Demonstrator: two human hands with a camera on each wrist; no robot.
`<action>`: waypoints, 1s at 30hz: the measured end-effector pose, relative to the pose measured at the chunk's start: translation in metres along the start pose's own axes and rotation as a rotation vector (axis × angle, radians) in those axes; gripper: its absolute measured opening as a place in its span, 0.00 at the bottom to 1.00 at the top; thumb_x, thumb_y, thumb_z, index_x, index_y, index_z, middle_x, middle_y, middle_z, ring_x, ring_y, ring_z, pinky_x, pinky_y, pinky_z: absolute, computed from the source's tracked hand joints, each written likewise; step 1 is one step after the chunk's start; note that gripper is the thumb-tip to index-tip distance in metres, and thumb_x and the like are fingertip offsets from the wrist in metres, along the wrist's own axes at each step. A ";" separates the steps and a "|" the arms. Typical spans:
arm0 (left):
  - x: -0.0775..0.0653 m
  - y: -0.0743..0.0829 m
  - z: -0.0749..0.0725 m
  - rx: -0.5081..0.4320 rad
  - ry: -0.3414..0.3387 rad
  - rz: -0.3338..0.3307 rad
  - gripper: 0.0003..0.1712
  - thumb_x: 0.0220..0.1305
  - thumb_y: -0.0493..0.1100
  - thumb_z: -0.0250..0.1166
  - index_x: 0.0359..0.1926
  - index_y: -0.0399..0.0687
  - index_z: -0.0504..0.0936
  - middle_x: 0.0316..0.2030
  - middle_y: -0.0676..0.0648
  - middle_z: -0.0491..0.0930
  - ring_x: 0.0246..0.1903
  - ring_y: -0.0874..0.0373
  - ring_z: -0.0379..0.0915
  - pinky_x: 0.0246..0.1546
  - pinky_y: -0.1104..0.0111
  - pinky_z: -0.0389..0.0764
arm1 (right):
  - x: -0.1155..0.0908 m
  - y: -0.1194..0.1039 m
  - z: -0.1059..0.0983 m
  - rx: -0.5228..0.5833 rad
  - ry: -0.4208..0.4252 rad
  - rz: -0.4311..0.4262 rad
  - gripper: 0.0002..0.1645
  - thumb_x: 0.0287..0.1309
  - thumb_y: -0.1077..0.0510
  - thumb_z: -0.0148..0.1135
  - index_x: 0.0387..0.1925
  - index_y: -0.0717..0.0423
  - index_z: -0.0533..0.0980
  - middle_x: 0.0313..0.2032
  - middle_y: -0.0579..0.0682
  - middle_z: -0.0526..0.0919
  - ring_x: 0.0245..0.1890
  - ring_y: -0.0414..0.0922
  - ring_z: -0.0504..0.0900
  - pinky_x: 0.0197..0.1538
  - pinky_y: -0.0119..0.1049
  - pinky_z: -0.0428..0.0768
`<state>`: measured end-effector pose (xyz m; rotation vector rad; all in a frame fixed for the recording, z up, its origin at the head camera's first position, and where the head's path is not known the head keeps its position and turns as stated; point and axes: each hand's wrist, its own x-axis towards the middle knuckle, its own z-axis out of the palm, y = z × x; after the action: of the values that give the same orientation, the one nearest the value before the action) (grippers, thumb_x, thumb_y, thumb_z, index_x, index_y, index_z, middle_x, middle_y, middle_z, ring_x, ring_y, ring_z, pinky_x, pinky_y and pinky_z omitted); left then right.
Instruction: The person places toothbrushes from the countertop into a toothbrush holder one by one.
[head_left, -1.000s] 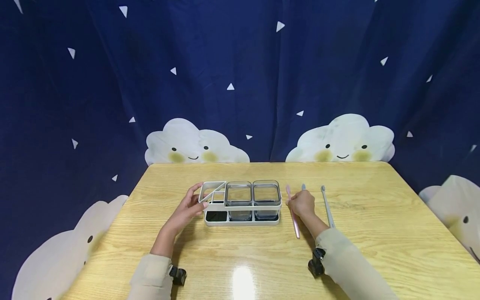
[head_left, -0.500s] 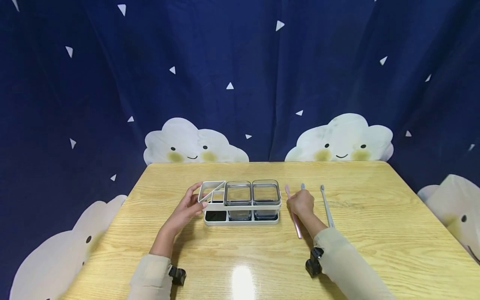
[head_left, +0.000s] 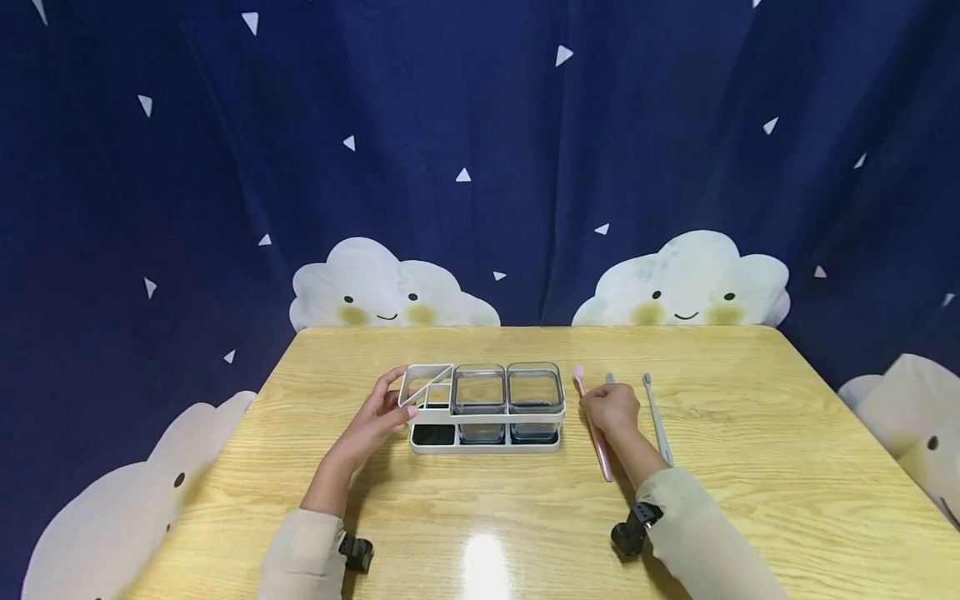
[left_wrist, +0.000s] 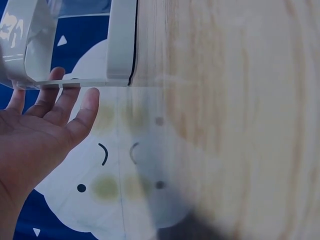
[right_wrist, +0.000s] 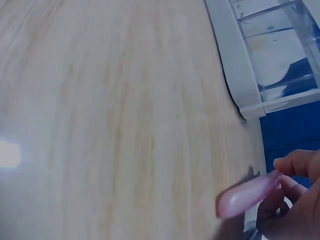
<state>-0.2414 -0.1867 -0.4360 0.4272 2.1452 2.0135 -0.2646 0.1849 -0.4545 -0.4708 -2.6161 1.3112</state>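
Note:
In the head view my left hand [head_left: 378, 417] holds the left end of a white toothbrush holder [head_left: 487, 446], thumb at the front and fingers around the side. Two clear cups [head_left: 534, 387] sit in its middle and right compartments. My right hand [head_left: 613, 408] pinches a pink toothbrush [head_left: 602, 454], just right of the holder. Its handle shows close up in the right wrist view, between thumb and fingers. A blue toothbrush [head_left: 610, 378] is mostly hidden behind this hand. To the right lies a grey toothbrush [head_left: 656, 417], its lower end near the sleeve.
The wooden table [head_left: 480, 500] carries everything, with its far edge in front of a dark blue curtain [head_left: 420, 100] printed with clouds and triangles. A small black wrist camera [head_left: 630, 537] hangs at the right sleeve, another [head_left: 356, 552] at the left.
My right hand has shifted slightly to the right, and the pink toothbrush's lower end has swung right with it. My left hand and the holder stay in place.

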 end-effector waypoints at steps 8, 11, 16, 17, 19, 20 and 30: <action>-0.001 0.003 0.002 0.001 0.004 -0.006 0.38 0.63 0.37 0.58 0.70 0.55 0.50 0.61 0.34 0.63 0.50 0.51 0.66 0.51 0.45 0.63 | 0.002 0.003 -0.001 0.041 0.017 0.006 0.09 0.45 0.64 0.64 0.32 0.64 0.81 0.33 0.58 0.81 0.35 0.52 0.74 0.33 0.37 0.72; -0.001 0.004 0.002 0.000 0.007 -0.010 0.39 0.63 0.37 0.58 0.70 0.55 0.50 0.61 0.35 0.63 0.50 0.51 0.66 0.51 0.45 0.63 | 0.001 0.002 -0.002 0.052 0.015 0.003 0.10 0.45 0.64 0.64 0.32 0.64 0.81 0.34 0.59 0.81 0.36 0.53 0.74 0.35 0.38 0.72; -0.001 0.002 0.002 -0.005 0.006 -0.010 0.39 0.63 0.37 0.58 0.70 0.55 0.50 0.61 0.34 0.63 0.52 0.45 0.64 0.52 0.44 0.62 | -0.002 -0.002 -0.007 0.078 0.011 -0.001 0.12 0.45 0.64 0.62 0.34 0.66 0.81 0.36 0.61 0.81 0.37 0.53 0.74 0.35 0.37 0.73; 0.000 0.001 0.001 -0.004 0.005 -0.009 0.39 0.63 0.38 0.58 0.70 0.55 0.50 0.61 0.34 0.63 0.53 0.44 0.63 0.52 0.44 0.62 | -0.003 -0.004 -0.008 0.082 0.013 0.003 0.12 0.46 0.64 0.62 0.34 0.66 0.81 0.36 0.61 0.81 0.37 0.53 0.74 0.34 0.35 0.73; 0.000 0.001 0.001 0.003 0.006 -0.007 0.39 0.63 0.38 0.58 0.70 0.54 0.50 0.61 0.34 0.63 0.53 0.43 0.63 0.51 0.44 0.62 | -0.004 -0.006 -0.010 0.106 0.006 0.002 0.12 0.46 0.65 0.61 0.35 0.67 0.81 0.37 0.62 0.81 0.37 0.53 0.75 0.31 0.33 0.73; 0.000 0.001 0.001 0.004 0.008 -0.009 0.39 0.63 0.38 0.59 0.70 0.55 0.50 0.60 0.35 0.63 0.53 0.44 0.64 0.51 0.44 0.62 | -0.004 -0.007 -0.011 0.118 -0.001 0.003 0.12 0.48 0.65 0.61 0.35 0.68 0.81 0.38 0.63 0.80 0.37 0.52 0.74 0.31 0.33 0.73; 0.000 0.003 0.002 -0.008 0.012 -0.022 0.39 0.63 0.38 0.58 0.70 0.55 0.49 0.61 0.34 0.62 0.56 0.39 0.61 0.53 0.42 0.61 | -0.006 -0.018 -0.021 0.225 -0.015 0.019 0.14 0.54 0.65 0.59 0.43 0.68 0.78 0.38 0.60 0.79 0.34 0.49 0.74 0.31 0.31 0.74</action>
<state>-0.2403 -0.1847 -0.4332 0.3898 2.1388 2.0176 -0.2567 0.1883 -0.4273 -0.4511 -2.4405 1.5962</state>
